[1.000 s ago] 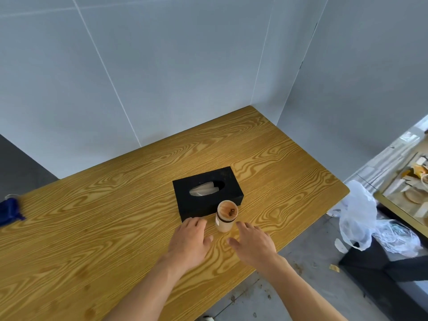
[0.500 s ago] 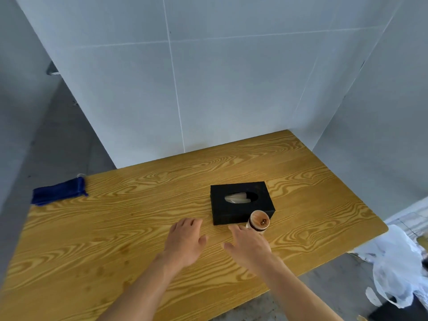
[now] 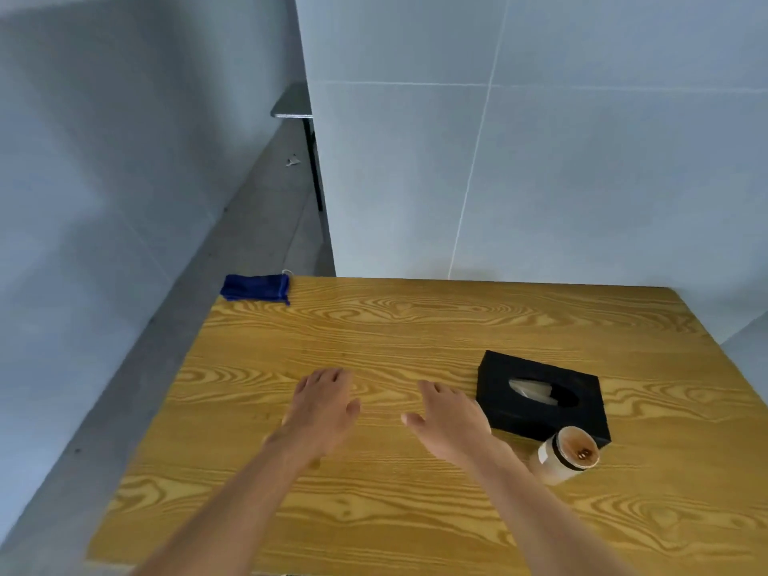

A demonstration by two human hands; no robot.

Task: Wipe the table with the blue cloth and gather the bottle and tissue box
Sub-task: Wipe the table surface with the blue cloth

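A folded blue cloth (image 3: 255,288) lies on the far left corner of the wooden table (image 3: 415,326). A black tissue box (image 3: 540,399) with a tissue in its slot sits at the right. Just in front of it stands a small pale bottle (image 3: 567,455) with a dark band and a brownish top. My left hand (image 3: 324,409) and my right hand (image 3: 451,417) hover palm down over the middle of the table, fingers straight, holding nothing. The right hand is just left of the box and bottle.
Grey panel walls stand behind the table and at the left. A grey floor strip runs along the left edge, with a dark table leg (image 3: 316,168) farther back.
The view has swung left, so the cloth now shows at the far left corner and the box and bottle sit at the right. Both hands have drifted left, away from the bottle.
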